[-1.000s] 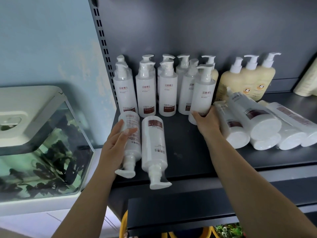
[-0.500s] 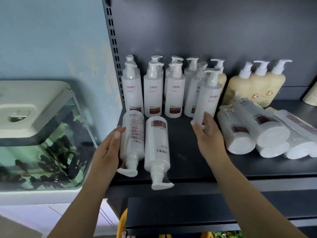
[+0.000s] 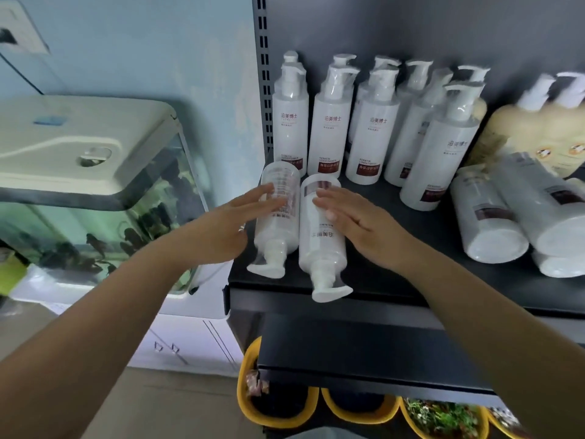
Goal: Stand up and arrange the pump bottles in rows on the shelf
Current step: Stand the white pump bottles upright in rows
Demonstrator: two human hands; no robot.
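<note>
My left hand (image 3: 221,226) lies with straight fingers on the left lying bottle (image 3: 278,217). My right hand (image 3: 364,223) lies flat on the right lying bottle (image 3: 319,239). Both are on the shelf (image 3: 395,280), before the standing bottles (image 3: 373,128).

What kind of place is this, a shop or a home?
Probably a small shop or salon stockroom. A dark metal shelf with a slotted upright holds many identical white pump bottles in rows. Yet a fish tank beside it and potted plants below suggest a small, informal place.
</note>
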